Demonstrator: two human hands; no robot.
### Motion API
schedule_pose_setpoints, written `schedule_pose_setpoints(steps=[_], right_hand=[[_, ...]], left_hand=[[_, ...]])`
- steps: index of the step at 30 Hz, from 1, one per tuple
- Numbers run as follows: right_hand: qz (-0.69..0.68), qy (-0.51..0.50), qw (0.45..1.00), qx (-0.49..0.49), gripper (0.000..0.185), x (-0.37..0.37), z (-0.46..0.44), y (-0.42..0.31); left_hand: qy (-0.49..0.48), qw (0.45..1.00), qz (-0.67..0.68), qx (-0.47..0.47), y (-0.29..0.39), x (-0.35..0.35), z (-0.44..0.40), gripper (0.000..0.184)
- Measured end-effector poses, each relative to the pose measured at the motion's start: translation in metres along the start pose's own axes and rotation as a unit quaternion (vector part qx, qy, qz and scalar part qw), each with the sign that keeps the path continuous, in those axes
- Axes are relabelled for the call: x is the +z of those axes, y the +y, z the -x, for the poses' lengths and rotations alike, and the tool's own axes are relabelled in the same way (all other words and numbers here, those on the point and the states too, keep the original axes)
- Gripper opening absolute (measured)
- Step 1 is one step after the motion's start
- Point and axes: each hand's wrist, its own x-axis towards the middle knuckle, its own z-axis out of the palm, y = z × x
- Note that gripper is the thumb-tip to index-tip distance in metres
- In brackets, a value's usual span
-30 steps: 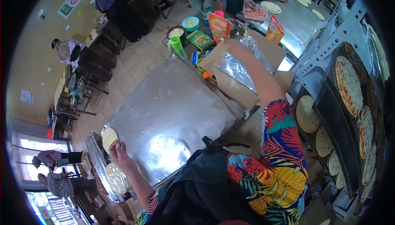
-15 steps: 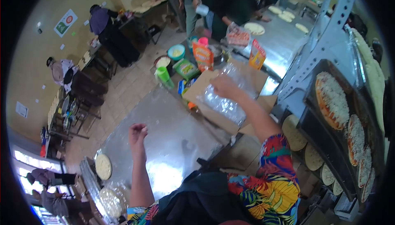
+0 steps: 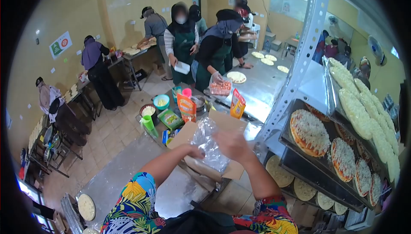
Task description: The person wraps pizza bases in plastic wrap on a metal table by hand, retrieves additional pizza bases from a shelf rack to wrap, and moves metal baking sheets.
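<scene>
An open cardboard box [image 3: 226, 123] stands in front of me with clear plastic packaging [image 3: 206, 142] bunched inside it. My left hand [image 3: 192, 150] is at the box's near left side, beside the plastic. Its fingers look curled in, and whether they grip the plastic is hidden. Over the right part of the box is my right hand [image 3: 233, 143], smeared by motion, so its fingers cannot be made out. A metal worktable [image 3: 141, 165] lies below and left of the box, with a pale round dough base [image 3: 86, 207] at its left end.
Behind the box stand an orange pouch [image 3: 186, 108], a yellow-red pouch [image 3: 237, 104], a green cup [image 3: 147, 122] and a teal bowl [image 3: 161, 102]. On my right, a metal rack [image 3: 295, 58] holds trays of topped pizzas [image 3: 310, 132]. Several co-workers stand at tables farther back.
My left hand has moved from above the worktable to the box. My right hand stays over the box, now blurred. The view has tilted up, showing more of the room and rack.
</scene>
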Motion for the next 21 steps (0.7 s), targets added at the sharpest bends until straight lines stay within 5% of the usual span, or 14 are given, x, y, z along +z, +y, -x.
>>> schedule_pose_setpoints(steps=[3,4,6,10,12,14,17,18,20,21], right_hand=[[-0.043,0.238,0.969,0.054,0.013,-0.065,-0.018,-0.007],[-0.048,0.236,0.969,0.056,0.013,-0.071,-0.022,-0.013],[-0.16,0.363,0.894,0.21,0.006,-0.078,-0.026,-0.022],[-0.362,0.302,0.841,0.265,0.007,-0.039,-0.036,-0.018],[-0.351,0.247,0.856,0.287,0.008,-0.013,-0.043,-0.022],[-0.342,0.189,0.869,0.304,0.009,0.015,-0.053,-0.035],[-0.256,0.112,0.918,0.282,0.01,0.068,-0.07,-0.056],[-0.218,0.119,0.939,0.24,0.012,0.092,-0.073,-0.061],[-0.183,0.124,0.957,0.19,0.016,0.107,-0.083,-0.084],[-0.113,0.136,0.972,0.154,0.018,0.104,-0.09,-0.099]], left_hand=[[0.103,0.993,0.054,0.037,0.024,0.007,0.012,0.044],[0.133,0.987,0.075,0.047,0.029,0.001,0.019,0.045],[0.194,0.972,0.118,0.068,0.047,-0.007,0.024,0.046],[0.318,0.923,0.191,0.105,0.064,-0.022,0.064,0.05],[0.356,0.905,0.207,0.104,0.069,-0.019,0.081,0.051],[0.383,0.7,0.564,0.214,0.07,-0.003,0.092,0.053],[0.507,0.555,0.602,0.269,0.117,0.022,0.122,0.065],[0.516,0.553,0.596,0.269,0.127,0.024,0.131,0.065],[0.581,0.421,0.663,0.214,0.143,0.025,0.147,0.066],[0.588,0.417,0.659,0.215,0.146,0.024,0.158,0.066]])
